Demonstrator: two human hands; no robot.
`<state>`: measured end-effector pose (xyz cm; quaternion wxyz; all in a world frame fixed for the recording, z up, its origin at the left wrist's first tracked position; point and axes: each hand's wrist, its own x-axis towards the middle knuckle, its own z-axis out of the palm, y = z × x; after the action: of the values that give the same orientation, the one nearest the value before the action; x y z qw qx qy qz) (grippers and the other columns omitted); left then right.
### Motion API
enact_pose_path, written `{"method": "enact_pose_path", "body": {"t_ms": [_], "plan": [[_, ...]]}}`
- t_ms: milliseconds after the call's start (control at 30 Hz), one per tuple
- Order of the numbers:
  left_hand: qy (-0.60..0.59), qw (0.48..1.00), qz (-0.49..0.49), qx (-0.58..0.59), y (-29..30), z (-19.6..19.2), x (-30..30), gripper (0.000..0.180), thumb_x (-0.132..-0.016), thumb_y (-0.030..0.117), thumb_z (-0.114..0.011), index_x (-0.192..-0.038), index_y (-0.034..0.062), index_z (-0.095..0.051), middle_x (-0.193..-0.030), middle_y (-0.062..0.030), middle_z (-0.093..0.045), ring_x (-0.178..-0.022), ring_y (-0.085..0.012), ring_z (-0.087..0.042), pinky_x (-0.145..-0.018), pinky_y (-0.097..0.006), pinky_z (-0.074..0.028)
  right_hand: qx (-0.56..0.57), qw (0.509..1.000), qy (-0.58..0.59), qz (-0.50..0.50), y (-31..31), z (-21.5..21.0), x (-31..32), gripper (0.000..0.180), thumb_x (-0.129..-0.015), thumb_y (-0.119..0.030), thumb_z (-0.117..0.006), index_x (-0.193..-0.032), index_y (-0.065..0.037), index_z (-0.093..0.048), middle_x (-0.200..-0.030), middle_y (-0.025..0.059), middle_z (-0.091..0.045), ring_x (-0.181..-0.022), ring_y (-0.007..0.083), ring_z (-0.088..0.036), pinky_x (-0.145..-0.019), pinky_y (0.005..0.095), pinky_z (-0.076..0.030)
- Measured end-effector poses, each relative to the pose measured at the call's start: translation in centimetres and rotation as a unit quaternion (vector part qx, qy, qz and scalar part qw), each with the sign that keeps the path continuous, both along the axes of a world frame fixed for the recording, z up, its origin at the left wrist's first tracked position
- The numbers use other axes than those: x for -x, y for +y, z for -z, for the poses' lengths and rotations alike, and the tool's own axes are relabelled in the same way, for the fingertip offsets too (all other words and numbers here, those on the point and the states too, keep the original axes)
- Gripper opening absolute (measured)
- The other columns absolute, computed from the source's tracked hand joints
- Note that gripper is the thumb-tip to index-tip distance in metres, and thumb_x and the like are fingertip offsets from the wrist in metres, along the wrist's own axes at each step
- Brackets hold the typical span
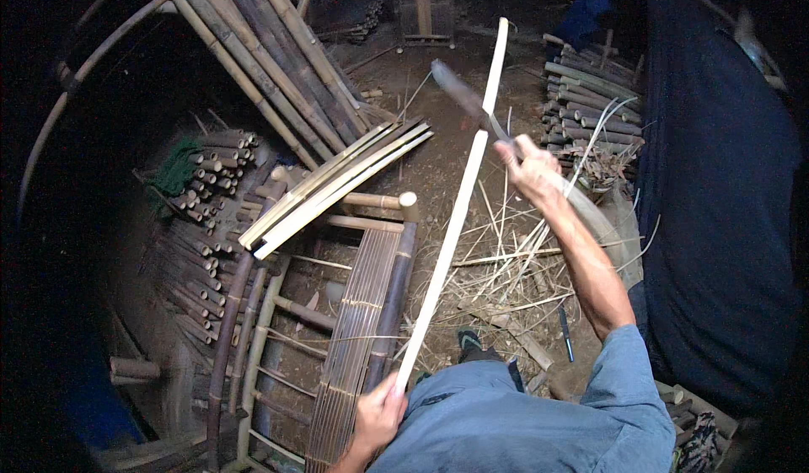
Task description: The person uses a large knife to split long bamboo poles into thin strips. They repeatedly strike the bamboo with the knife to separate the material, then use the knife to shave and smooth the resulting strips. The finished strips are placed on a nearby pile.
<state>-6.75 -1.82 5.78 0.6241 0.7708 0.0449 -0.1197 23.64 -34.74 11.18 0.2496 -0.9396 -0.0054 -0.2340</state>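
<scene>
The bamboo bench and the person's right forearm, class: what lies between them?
In the head view, the long pale strip crosses between bench and right forearm, with loose shavings on the ground there.

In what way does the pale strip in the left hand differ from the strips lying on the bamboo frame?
The held strip looks longer than the resting strips. The held strip is single; the resting strips are several. The left hand grips the held strip, while no hand touches the resting strips. Both are slender, with pale surfaces.
</scene>
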Motion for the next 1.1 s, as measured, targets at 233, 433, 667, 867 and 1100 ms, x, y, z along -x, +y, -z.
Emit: {"method": "enact_pose_path", "body": {"t_ms": [233,433,667,867,1100], "plan": [[-0.068,0.993,-0.065,-0.064,5.1,4.7,10.1,0.024,-0.093,0.018,-0.054,-0.087,-0.0029,-0.065,-0.061,-0.0092,-0.054,-0.056,-0.0181,-0.053,-0.056,-0.034,-0.044,0.066,0.994,-0.016,0.091,-9.5,-4.0,-4.5,0.064,-0.088,-0.071,-0.042,-0.092,-0.009,-0.06,-0.072,0.0274,-0.063,-0.076,0.0477,-0.064,-0.064,0.0532,-0.05],[0.029,0.99,-0.045,-0.133,7.7,7.9,11.6,0.025,-0.091,0.022,-0.055,-0.085,0.0004,-0.065,-0.062,-0.0079,-0.055,-0.056,-0.0202,-0.051,-0.057,-0.037,-0.042,-0.366,0.931,-0.002,0.004,-12.9,-4.7,-4.6,0.066,-0.09,-0.066,-0.047,-0.093,-0.001,-0.06,-0.061,0.0022,-0.055,-0.047,0.0103,-0.05,-0.045,0.0268,-0.043],[0.047,0.996,0.003,-0.072,4.2,7.0,6.1,0.036,-0.1,0.027,-0.049,-0.076,0.0023,-0.059,-0.057,-0.0008,-0.055,-0.05,-0.0111,-0.053,-0.048,-0.027,-0.044,-0.476,0.863,0.112,-0.126,5.4,1.8,3.6,0.036,-0.087,-0.037,-0.071,-0.085,-0.003,-0.063,-0.063,-0.0002,-0.061,-0.049,0.005,-0.053,-0.043,0.0223,-0.041],[0.01,0.979,0.121,0.163,2.2,2.5,-0.1,0.033,-0.098,0.024,-0.052,-0.113,-0.0052,-0.052,-0.085,-0.0092,-0.062,-0.072,-0.0159,-0.063,-0.068,-0.032,-0.054,-0.487,0.845,0.152,-0.159,7.8,0.9,3.9,0.032,-0.089,-0.034,-0.069,-0.08,-0.003,-0.064,-0.063,-0.0001,-0.062,-0.049,0.0046,-0.052,-0.044,0.0233,-0.04],[0.029,0.954,0.009,0.297,-3.7,1.1,-13.1,0.034,-0.1,0.025,-0.05,-0.119,-0.002,-0.055,-0.08,-0.0027,-0.057,-0.048,-0.0043,-0.045,-0.035,-0.018,-0.033,-0.207,0.966,0.075,-0.138,11.1,0.4,6.0,0.048,-0.091,-0.048,-0.059,-0.089,0.0,-0.063,-0.069,0.0149,-0.066,-0.062,0.0234,-0.066,-0.056,0.0347,-0.049]]}}
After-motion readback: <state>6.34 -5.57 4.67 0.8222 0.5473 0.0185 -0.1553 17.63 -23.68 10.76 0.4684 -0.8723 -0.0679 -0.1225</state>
